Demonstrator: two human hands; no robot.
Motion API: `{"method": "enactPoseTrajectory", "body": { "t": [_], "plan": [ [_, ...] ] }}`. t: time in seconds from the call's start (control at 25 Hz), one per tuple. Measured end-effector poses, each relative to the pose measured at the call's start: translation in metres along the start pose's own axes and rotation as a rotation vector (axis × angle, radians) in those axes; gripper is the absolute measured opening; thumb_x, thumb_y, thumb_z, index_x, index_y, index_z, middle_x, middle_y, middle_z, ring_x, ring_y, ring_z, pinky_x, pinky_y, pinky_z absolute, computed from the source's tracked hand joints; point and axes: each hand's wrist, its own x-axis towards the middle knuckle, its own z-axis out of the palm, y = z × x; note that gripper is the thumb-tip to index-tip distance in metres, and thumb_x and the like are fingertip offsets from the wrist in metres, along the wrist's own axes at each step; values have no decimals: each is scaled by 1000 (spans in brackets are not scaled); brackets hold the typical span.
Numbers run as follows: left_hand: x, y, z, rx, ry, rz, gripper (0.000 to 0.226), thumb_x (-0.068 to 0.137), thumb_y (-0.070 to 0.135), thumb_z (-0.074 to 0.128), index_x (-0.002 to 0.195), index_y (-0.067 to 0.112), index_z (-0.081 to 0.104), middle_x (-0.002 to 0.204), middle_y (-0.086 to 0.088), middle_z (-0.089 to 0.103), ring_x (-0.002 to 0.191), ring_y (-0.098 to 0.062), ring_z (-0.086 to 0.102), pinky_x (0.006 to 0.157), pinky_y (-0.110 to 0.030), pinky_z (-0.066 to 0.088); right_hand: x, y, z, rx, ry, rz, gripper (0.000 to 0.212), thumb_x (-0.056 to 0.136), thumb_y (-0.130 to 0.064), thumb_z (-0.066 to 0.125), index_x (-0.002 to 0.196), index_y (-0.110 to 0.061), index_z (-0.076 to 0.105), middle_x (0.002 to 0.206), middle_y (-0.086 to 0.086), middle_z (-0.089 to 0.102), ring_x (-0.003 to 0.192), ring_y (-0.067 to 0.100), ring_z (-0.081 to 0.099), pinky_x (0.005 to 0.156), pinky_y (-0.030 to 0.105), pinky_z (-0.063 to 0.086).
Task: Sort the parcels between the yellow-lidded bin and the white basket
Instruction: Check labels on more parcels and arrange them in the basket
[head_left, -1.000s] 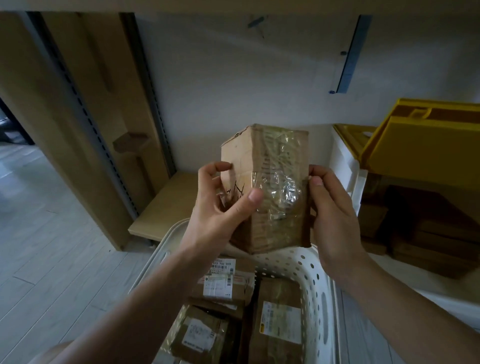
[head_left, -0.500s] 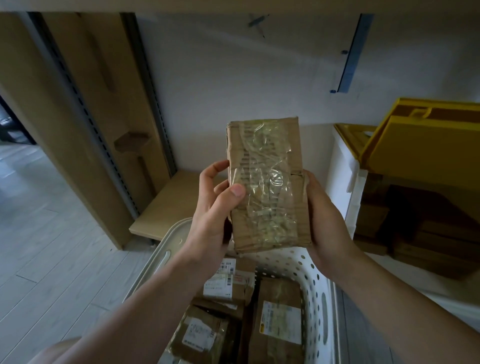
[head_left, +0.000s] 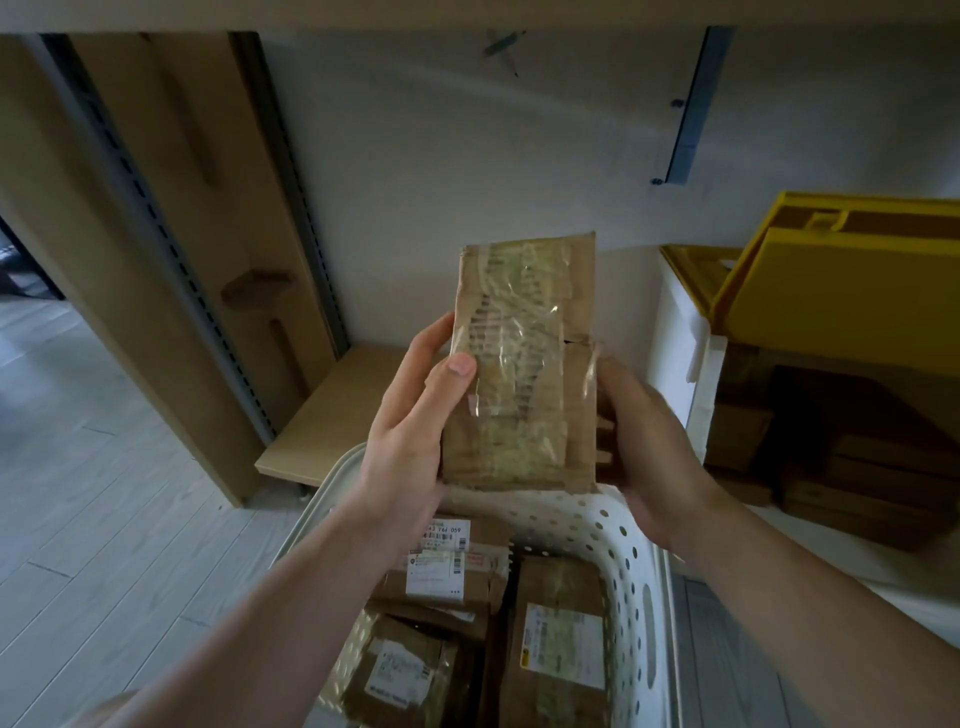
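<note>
The cardboard parcel (head_left: 524, 364) is up in the air in front of the person, standing on end, its broad face turned toward them and covered in wrinkled clear tape. It hangs above the far end of the white basket (head_left: 618, 551), not touching it.

Both hands have it. The left hand (head_left: 410, 431) grips the left edge, thumb pressed flat across the taped front and the other fingers wrapped round behind. The right hand (head_left: 649, 441) cups the lower right edge and back, fingers closed against the cardboard (most of them are hidden behind the box, so only the back of the hand and the palm edge show).

Below, the white basket, perforated with round holes, already holds several more brown parcels (head_left: 561, 639), lying flat with white shipping labels (head_left: 563, 644) facing up.

Off to the right stands the yellow-lidded bin (head_left: 691, 332), its white wall just beside the basket and its yellow lid (head_left: 841, 291) swung up and open. Brown boxes (head_left: 872, 457) sit stacked in the dim space under it.

To the left a low wooden shelf board (head_left: 343, 410) runs along the white wall (head_left: 467, 156), with tall wooden panels (head_left: 156, 208) leaning upright beside it on pale plank flooring (head_left: 104, 519).
</note>
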Motion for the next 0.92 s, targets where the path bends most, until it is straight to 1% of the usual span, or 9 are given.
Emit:
{"method": "enactPoseTrajectory", "body": {
  "t": [0.12, 0.2, 0.28, 0.4, 0.48, 0.52, 0.64, 0.76, 0.92],
  "plan": [
    [0, 4, -2, 226, 127, 144, 30, 106, 18, 48, 132, 32, 51, 104, -6, 71, 91, -29, 67, 81, -56, 56, -2, 1, -2, -99, 126, -135, 30, 101, -48, 50, 112, -22, 59, 84, -13, 70, 77, 5, 69, 66, 29, 53],
    [2, 4, -4, 437, 219, 231, 23, 109, 12, 42, 116, 29, 56, 104, -2, 73, 91, -26, 70, 74, -55, 58, -5, 1, -3, -198, 175, -224, 20, 104, -39, 49, 112, -22, 55, 94, -7, 71, 84, 6, 70, 68, 30, 54],
    [2, 4, -5, 471, 291, 225, 22, 109, 12, 42, 107, 24, 59, 99, 4, 73, 88, -19, 71, 68, -45, 58, -9, -2, -4, -263, 211, -290, 11, 106, -30, 47, 109, -23, 55, 91, -7, 70, 80, 5, 70, 63, 31, 58],
    [-1, 5, -5, 361, 221, 150, 16, 107, 27, 49, 111, 14, 57, 93, 4, 73, 80, -18, 70, 62, -35, 58, -12, -6, -6, -300, 251, -356, 10, 107, -23, 47, 106, -27, 56, 84, -12, 71, 74, 6, 69, 57, 39, 61],
    [-2, 3, -6, 296, 122, 97, 37, 96, 40, 58, 118, 11, 50, 97, 0, 74, 82, -19, 72, 60, -30, 59, -13, -8, -6, -303, 249, -398, 13, 107, -23, 46, 103, -32, 55, 87, -19, 70, 77, 3, 69, 57, 29, 58],
    [-3, 3, -7, 270, 93, 75, 46, 91, 45, 62, 119, 12, 48, 101, -1, 74, 86, -20, 73, 63, -31, 61, -14, -9, -6, -302, 241, -419, 14, 107, -23, 46, 102, -34, 54, 89, -19, 70, 80, 3, 69, 60, 24, 57],
    [-3, 3, -7, 237, 67, 17, 62, 75, 52, 71, 119, 17, 45, 111, -8, 75, 100, -31, 74, 75, -43, 63, -18, -10, -5, -266, 185, -449, 11, 106, -21, 47, 107, -29, 55, 91, -13, 71, 80, 7, 70, 58, 24, 57],
    [-3, 0, -5, 153, 117, -34, 50, 82, 47, 71, 114, 17, 46, 109, -11, 76, 104, -35, 73, 89, -59, 59, -20, -10, -3, -229, 146, -445, 9, 105, -17, 48, 111, -17, 55, 85, -14, 71, 74, 4, 70, 54, 19, 54],
    [-5, -4, 0, 107, 152, -68, 44, 85, 41, 65, 114, 15, 46, 108, -11, 76, 106, -34, 73, 94, -59, 57, -19, -10, -4, -185, 126, -427, 7, 105, -16, 48, 109, -16, 55, 80, -15, 70, 71, 2, 68, 55, 17, 53]
  ]
}}
